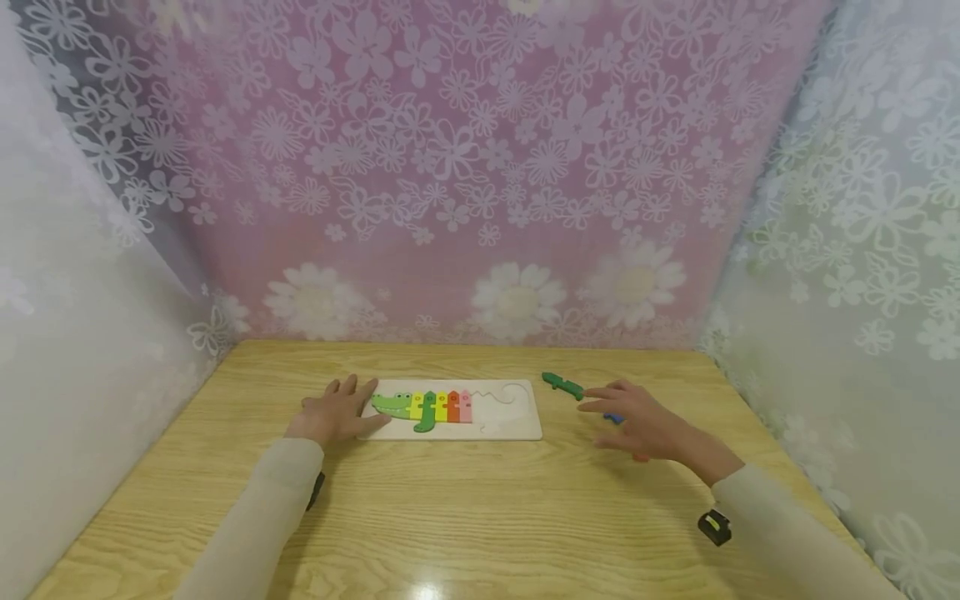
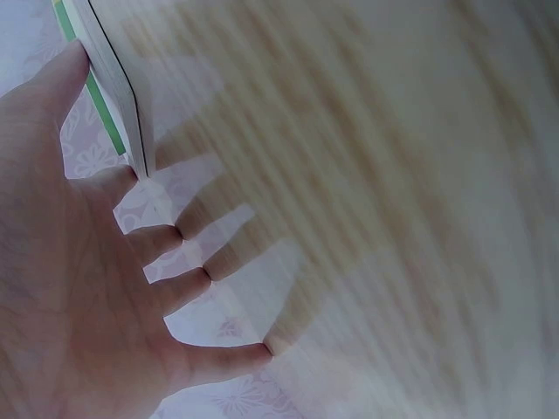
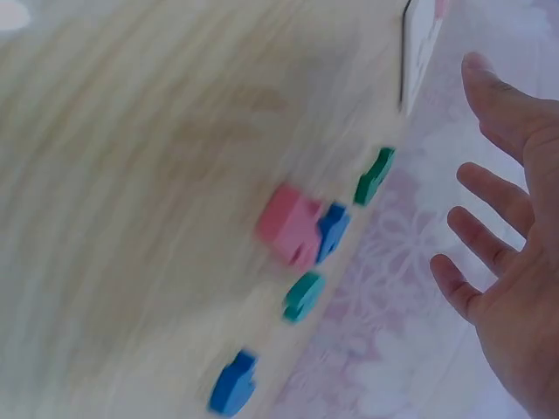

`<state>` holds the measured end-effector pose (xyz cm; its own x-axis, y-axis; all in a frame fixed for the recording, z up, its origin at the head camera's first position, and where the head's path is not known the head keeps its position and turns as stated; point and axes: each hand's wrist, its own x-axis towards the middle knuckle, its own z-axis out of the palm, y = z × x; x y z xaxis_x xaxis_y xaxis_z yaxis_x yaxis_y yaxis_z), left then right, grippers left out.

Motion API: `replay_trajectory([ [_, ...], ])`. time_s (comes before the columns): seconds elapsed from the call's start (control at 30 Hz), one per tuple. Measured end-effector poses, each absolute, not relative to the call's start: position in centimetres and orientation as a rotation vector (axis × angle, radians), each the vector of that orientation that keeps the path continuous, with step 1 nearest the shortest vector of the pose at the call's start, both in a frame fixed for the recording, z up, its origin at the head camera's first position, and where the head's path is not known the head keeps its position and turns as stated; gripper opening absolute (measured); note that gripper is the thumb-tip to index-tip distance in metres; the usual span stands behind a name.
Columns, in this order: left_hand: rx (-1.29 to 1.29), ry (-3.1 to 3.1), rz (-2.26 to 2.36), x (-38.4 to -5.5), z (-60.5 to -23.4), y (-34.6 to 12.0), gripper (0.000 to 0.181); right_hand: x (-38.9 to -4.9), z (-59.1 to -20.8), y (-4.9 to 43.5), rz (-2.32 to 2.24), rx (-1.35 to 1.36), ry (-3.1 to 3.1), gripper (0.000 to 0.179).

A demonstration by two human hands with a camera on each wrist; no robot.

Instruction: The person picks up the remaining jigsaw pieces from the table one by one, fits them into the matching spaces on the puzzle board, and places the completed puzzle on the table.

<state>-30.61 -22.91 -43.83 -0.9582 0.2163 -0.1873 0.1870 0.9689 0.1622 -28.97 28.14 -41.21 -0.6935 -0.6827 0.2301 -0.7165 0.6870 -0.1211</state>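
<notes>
A white puzzle board (image 1: 513, 427) lies on the table, with a green crocodile head (image 1: 392, 405) and yellow, green, orange and pink pieces set in its left part. The right part shows a bare tail outline. My left hand (image 1: 333, 415) rests at the board's left end, fingers spread, thumb against the board (image 2: 109, 78). To the right, my right hand (image 1: 643, 423) hovers over loose pieces, its fingers apart and holding nothing. Beneath it in the right wrist view are a red piece (image 3: 286, 225), a blue piece (image 3: 333, 231) and a teal piece (image 3: 303, 297).
A dark green piece (image 1: 562, 385) lies near the right fingertips. Another blue piece (image 3: 233, 384) lies apart from the others. Flowered cloth (image 1: 450, 183) hangs behind the wooden table (image 1: 450, 517) and at both sides.
</notes>
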Motion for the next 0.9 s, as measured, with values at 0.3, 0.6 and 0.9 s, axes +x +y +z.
replay_trajectory([
  [0.3,0.296,2.910,0.214,-30.6,-43.8,-22.9,0.089,-27.3,-42.3,32.3,0.326,1.155,-2.628,0.054],
  [0.6,0.301,2.915,0.211,-30.5,-43.7,-22.9,0.088,-27.0,-43.6,35.0,0.303,1.088,-2.689,0.062],
  [0.9,0.300,2.909,0.213,-30.4,-43.3,-22.8,0.088,-27.6,-44.7,36.1,0.307,1.150,-2.622,0.060],
])
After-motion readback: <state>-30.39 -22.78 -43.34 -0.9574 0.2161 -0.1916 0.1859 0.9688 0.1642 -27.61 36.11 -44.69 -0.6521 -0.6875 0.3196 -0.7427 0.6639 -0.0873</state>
